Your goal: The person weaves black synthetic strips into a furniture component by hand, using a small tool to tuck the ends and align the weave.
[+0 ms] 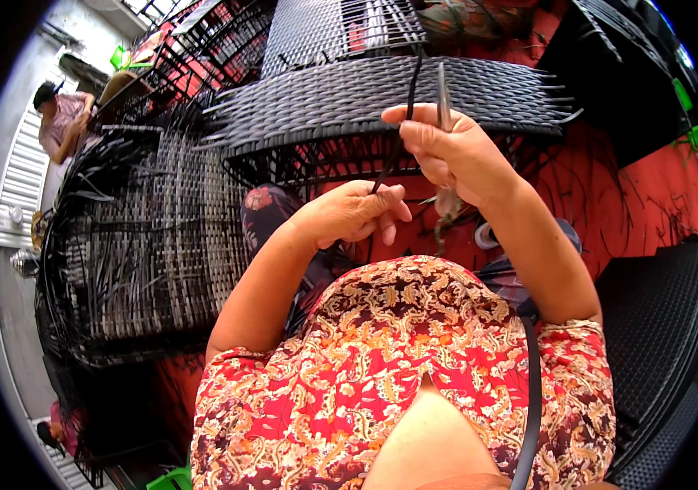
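Note:
My left hand (357,214) is closed with the lower end of a black weaving strip (390,161) pinched between thumb and fingers. The strip runs up past my right hand to the woven panel. My right hand (459,155) grips a slim metal tool (444,96), its narrow shaft pointing up and its lower end showing under the palm. That hand's thumb and forefinger are at the strip, but whether they pinch it is unclear. Just beyond both hands lies a grey woven panel (381,94), with loose strand ends at its sides and a black wrapped edge facing me.
A half-woven black and grey piece (169,237) with many loose strands stands at left. Another woven panel (341,33) is behind. Dark woven panels (659,318) stack at right. Strip scraps lie on the red floor (586,196). A person (67,122) sits far left.

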`<state>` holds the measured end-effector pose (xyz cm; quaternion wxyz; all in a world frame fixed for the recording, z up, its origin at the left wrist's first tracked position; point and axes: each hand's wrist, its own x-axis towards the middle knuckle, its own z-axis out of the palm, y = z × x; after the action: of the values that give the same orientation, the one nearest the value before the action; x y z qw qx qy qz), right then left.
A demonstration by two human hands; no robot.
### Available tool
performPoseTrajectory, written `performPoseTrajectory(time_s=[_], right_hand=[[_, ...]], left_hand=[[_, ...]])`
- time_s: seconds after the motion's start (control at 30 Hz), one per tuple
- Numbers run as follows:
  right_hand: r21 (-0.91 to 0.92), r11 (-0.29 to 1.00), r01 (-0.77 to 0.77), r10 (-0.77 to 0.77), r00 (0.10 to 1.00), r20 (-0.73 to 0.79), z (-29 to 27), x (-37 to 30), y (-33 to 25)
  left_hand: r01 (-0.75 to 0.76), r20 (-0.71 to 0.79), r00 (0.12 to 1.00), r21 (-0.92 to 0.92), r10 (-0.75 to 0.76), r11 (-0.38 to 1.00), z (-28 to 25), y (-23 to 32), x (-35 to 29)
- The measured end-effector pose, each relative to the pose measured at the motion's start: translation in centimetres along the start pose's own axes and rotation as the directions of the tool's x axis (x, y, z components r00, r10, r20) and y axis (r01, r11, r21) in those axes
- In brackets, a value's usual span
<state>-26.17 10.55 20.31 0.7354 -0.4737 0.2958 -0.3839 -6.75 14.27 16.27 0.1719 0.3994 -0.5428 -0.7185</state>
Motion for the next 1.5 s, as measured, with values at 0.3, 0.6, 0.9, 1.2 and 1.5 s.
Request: performPoseTrajectory(time_s=[0.3,0.6,0.9,1.2,1.5], right_hand=[[0.093,0.986,-0.136,0.143,0.987,-0.075,-0.8,0.8,5.3],[-0.203,0.969,-0.139,0.147,0.989,0.023,1.0,0.5,4.9],[-0.039,0.996,-0.079,0.076,0.994,-0.083,-0.6,0.2,5.1],[-0.035,0.973,-0.23,0.228,0.973,-0.045,-1.2,-0.2,5.0],[0.087,0.981,-0.175,0.188,0.968,-0.167,-2.0,-0.1,6.7]], left_hand=[[-0.121,-0.098,0.992,-0.592,0.078,0.797,-2.1,-4.1,-0.7],[-0.189,-0.165,0.977,-0.348,0.138,0.918,-1.4,-3.1,-0.1],[0.118,-0.049,0.989,-0.279,-0.137,0.953,-0.1,-3.1,0.6],[0.038,0.077,0.997,-0.332,-0.013,0.943,0.7,-4.2,1.1],[-0.228,-0.166,0.971,-0.455,0.169,0.861,1.0,-4.6,2.8]])
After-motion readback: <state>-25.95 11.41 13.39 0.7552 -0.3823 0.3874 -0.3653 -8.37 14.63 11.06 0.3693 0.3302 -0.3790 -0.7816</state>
